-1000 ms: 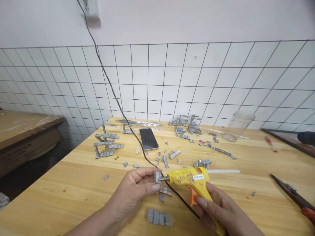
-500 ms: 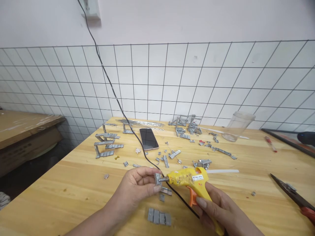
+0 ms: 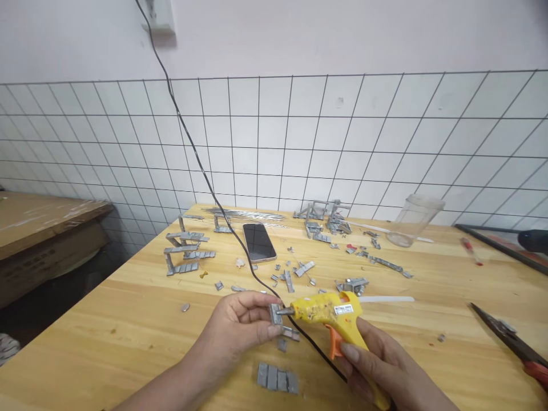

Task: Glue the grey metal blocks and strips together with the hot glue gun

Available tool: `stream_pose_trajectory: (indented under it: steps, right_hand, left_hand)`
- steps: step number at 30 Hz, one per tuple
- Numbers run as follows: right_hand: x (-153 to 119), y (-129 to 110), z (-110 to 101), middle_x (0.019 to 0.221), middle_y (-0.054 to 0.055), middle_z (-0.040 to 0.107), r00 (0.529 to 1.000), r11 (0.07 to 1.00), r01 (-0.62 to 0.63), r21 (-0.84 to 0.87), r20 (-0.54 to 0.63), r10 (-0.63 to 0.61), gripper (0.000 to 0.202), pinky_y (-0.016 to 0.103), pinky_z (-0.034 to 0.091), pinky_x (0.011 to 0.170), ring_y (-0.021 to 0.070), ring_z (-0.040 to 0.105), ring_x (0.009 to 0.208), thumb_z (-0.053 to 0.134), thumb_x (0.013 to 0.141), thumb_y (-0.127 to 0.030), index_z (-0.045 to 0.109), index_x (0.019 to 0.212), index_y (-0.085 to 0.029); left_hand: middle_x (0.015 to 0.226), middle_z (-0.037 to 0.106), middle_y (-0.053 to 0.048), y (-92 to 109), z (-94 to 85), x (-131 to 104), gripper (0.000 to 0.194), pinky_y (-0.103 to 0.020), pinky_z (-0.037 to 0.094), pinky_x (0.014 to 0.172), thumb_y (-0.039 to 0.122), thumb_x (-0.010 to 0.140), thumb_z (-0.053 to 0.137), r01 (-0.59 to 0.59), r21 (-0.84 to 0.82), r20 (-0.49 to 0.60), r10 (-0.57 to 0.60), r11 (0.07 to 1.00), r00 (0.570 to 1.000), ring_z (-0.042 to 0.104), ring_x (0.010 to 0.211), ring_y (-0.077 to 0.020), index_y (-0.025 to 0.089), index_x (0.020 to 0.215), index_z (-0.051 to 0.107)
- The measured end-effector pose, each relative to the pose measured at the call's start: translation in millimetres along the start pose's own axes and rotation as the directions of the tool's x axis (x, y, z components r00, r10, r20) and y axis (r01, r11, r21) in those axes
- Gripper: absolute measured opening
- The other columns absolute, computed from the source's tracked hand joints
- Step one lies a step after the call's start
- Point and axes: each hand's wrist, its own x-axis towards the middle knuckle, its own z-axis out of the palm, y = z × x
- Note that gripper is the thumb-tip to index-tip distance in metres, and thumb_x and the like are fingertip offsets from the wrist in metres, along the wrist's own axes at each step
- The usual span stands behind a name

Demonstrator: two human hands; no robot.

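Pinched between the thumb and fingers of my left hand (image 3: 240,324) is a small grey metal-looking piece (image 3: 275,314). My right hand (image 3: 381,359) is wrapped around the handle of a yellow hot glue gun (image 3: 327,308), with the thumb beside its orange trigger (image 3: 334,341). The metal nozzle points left, its tip at the face of the grey piece. A white glue stick (image 3: 387,299) sticks out of the gun's back. Just below my left fingertips is another grey strip (image 3: 291,333); whether it is joined to the held piece, I cannot tell. A ridged grey panel (image 3: 277,378) lies nearer me.
A black cord (image 3: 201,165) runs from the wall socket (image 3: 159,16) down across the table. Around a phone (image 3: 259,242) lie several grey scraps and small assembled frames (image 3: 184,251). At right are a clear plastic cup (image 3: 415,220) and scissors (image 3: 505,337).
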Motion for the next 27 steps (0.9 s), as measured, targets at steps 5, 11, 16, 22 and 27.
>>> stream_pose_trajectory:
  steps: [5,11,16,22,27]
  right_hand:
    - [1.4,5.2,-2.7,0.065,-0.001,0.058,1.000,1.000,-0.014,0.007,-0.006,0.014,0.040,0.020,0.032,0.048,0.0102,0.045,0.054,0.076,0.065,-0.049,0.051,0.074,-0.019]
    - [0.5,4.0,-2.8,0.060,-0.004,0.054,1.000,1.000,0.004,-0.012,0.004,-0.004,0.038,0.021,0.032,0.048,0.0100,0.043,0.051,0.075,0.067,-0.047,0.048,0.071,-0.021]
    - [0.6,3.9,-3.0,0.059,-0.003,0.056,1.000,1.000,0.012,-0.005,0.008,-0.012,0.036,0.024,0.037,0.050,0.0123,0.047,0.050,0.074,0.068,-0.047,0.048,0.068,-0.022]
    - [0.7,5.6,-1.0,0.067,0.000,0.060,0.998,0.999,-0.004,0.035,-0.055,0.006,0.036,0.026,0.045,0.059,0.0177,0.055,0.064,0.077,0.063,-0.048,0.052,0.071,-0.023]
    - [2.0,4.8,-4.1,0.060,-0.003,0.055,0.999,0.998,0.032,-0.049,-0.007,-0.033,0.035,0.022,0.035,0.048,0.0108,0.043,0.049,0.073,0.067,-0.050,0.056,0.072,-0.020]
  left_hand:
    - [0.074,0.076,-0.008,-1.1,-2.2,1.1,0.034,-0.025,0.053,0.067,0.017,0.050,0.086,0.005,0.023,-0.055,-0.004,1.000,0.998,0.070,0.069,-0.0188,0.013,0.080,0.071]
    - [0.074,0.075,-0.008,0.0,-0.9,0.6,0.034,-0.026,0.053,0.068,0.018,0.050,0.087,0.011,0.020,-0.046,-0.010,1.000,0.999,0.070,0.069,-0.0186,0.013,0.080,0.071]
    - [0.074,0.076,-0.007,-0.3,-0.2,0.5,0.034,-0.024,0.053,0.065,0.017,0.048,0.087,0.008,0.006,-0.057,-0.007,1.000,0.998,0.069,0.067,-0.0164,0.014,0.078,0.071]
    - [0.076,0.076,-0.008,-2.9,-2.6,2.2,0.037,-0.026,0.053,0.068,0.019,0.049,0.087,0.004,0.006,-0.044,-0.004,1.000,0.999,0.070,0.069,-0.0184,0.013,0.081,0.071]
    - [0.076,0.076,-0.008,-2.5,-3.5,1.9,0.035,-0.027,0.054,0.068,0.018,0.053,0.086,0.001,-0.002,0.026,-0.001,1.000,1.000,0.071,0.071,-0.0192,0.014,0.084,0.071]
